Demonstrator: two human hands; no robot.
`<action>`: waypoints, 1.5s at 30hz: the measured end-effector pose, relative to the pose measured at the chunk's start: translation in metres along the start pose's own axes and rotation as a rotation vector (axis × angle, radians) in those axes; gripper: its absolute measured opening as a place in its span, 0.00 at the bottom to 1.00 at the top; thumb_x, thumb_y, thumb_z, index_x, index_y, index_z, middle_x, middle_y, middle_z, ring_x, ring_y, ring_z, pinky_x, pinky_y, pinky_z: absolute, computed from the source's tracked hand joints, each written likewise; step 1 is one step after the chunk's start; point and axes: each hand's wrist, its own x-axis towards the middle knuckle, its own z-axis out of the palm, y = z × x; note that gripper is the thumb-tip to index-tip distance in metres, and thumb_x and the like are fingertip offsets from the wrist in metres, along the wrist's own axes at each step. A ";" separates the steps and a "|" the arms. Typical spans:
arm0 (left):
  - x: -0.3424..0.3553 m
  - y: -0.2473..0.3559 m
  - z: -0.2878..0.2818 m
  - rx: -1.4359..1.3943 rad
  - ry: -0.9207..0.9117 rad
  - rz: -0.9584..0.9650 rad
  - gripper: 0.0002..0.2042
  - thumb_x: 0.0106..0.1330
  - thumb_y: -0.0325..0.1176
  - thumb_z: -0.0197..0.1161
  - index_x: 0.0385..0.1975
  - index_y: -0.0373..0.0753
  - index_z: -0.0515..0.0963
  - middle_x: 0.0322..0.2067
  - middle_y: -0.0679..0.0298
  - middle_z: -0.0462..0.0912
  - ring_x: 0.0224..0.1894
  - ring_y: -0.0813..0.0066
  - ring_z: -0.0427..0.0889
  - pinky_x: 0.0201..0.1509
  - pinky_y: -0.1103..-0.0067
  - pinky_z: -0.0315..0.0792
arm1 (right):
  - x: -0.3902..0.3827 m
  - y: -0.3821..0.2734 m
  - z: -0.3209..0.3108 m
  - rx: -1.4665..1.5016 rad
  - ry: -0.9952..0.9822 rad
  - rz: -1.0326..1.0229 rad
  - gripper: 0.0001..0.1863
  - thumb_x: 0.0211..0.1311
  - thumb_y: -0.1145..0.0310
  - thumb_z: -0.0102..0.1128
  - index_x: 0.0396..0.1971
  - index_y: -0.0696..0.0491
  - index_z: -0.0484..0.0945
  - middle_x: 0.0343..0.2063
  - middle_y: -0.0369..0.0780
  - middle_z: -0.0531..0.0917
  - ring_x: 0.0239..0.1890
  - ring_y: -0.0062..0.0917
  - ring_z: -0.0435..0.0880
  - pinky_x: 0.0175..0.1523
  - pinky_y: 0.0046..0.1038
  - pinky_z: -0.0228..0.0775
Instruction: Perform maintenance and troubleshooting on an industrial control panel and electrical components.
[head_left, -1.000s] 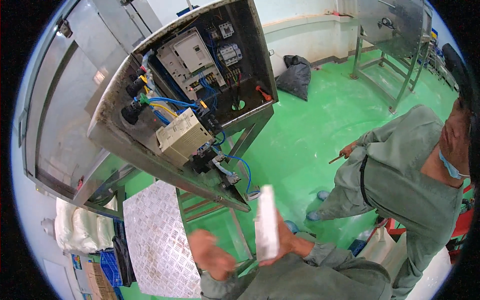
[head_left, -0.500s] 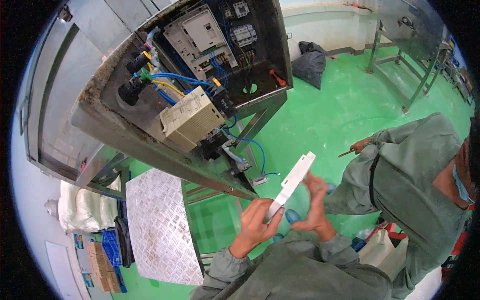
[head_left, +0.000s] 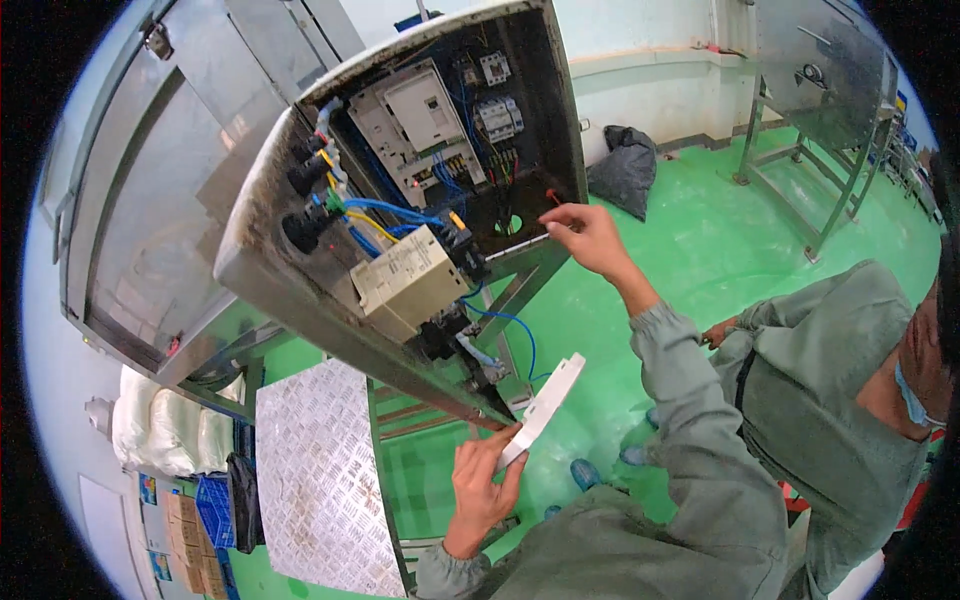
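My left hand (head_left: 483,487) is closed on the lower end of a thin white plastic cover (head_left: 545,405), which stands tilted up to the right. My right hand (head_left: 590,238) is raised at the lower right edge of the open electrical cabinet (head_left: 250,195), its thumb and fingers slightly apart with nothing in them. Just past its fingertips, on the cabinet's floor, lies a small red-handled tool (head_left: 552,195), partly hidden. A beige box-shaped electrical device (head_left: 408,280) with blue and yellow wires sits on the cabinet door's inner face.
Inside the cabinet are a white drive unit (head_left: 420,115) and breakers (head_left: 498,120). A person in a green-grey coverall (head_left: 820,370) stands close at right. At lower left is a tread-plate platform (head_left: 320,480); a black bag (head_left: 625,170) lies behind the cabinet.
My right hand has left the white cover and reached up and forward to the cabinet. My left hand keeps the cover, now slightly lower and further left. The view has shifted.
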 end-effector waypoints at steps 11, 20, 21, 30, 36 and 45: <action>-0.030 -0.005 -0.022 0.098 0.110 -0.192 0.14 0.52 0.26 0.71 0.39 0.31 0.79 0.38 0.50 0.81 0.43 0.53 0.79 0.46 0.69 0.73 | 0.115 -0.007 0.114 -0.194 -0.010 0.041 0.12 0.54 0.65 0.67 0.37 0.53 0.87 0.31 0.50 0.86 0.37 0.46 0.85 0.46 0.41 0.77; -0.034 -0.008 -0.025 0.098 0.158 -0.262 0.14 0.53 0.25 0.70 0.40 0.31 0.79 0.38 0.50 0.81 0.44 0.53 0.80 0.47 0.68 0.74 | 0.162 0.027 0.167 -0.160 0.054 0.071 0.21 0.55 0.61 0.70 0.46 0.56 0.82 0.24 0.42 0.84 0.27 0.35 0.83 0.36 0.34 0.76; -0.037 -0.011 -0.026 0.103 0.156 -0.264 0.15 0.53 0.25 0.70 0.40 0.31 0.79 0.38 0.50 0.81 0.44 0.53 0.80 0.47 0.68 0.74 | 0.162 0.023 0.170 -0.153 0.046 0.068 0.21 0.55 0.61 0.70 0.46 0.56 0.82 0.24 0.42 0.84 0.27 0.35 0.83 0.36 0.34 0.76; -0.033 -0.009 -0.026 0.090 0.198 -0.283 0.13 0.53 0.23 0.69 0.40 0.32 0.79 0.37 0.55 0.83 0.42 0.56 0.79 0.46 0.68 0.73 | 0.144 0.012 0.148 0.236 -0.047 0.368 0.15 0.55 0.64 0.66 0.40 0.57 0.84 0.25 0.44 0.86 0.28 0.29 0.86 0.35 0.31 0.74; -0.045 -0.011 -0.028 0.064 0.205 -0.368 0.14 0.53 0.23 0.69 0.40 0.31 0.79 0.37 0.53 0.82 0.43 0.54 0.79 0.47 0.68 0.73 | 0.114 0.002 0.125 0.131 -0.329 0.219 0.24 0.55 0.62 0.67 0.52 0.54 0.80 0.28 0.48 0.86 0.37 0.37 0.86 0.45 0.36 0.75; -0.046 -0.020 -0.029 0.070 0.224 -0.319 0.14 0.54 0.24 0.68 0.40 0.30 0.77 0.38 0.51 0.81 0.43 0.54 0.79 0.47 0.68 0.73 | 0.086 -0.001 0.106 -0.429 -0.327 0.132 0.26 0.56 0.65 0.60 0.56 0.56 0.76 0.41 0.54 0.82 0.48 0.47 0.81 0.55 0.42 0.73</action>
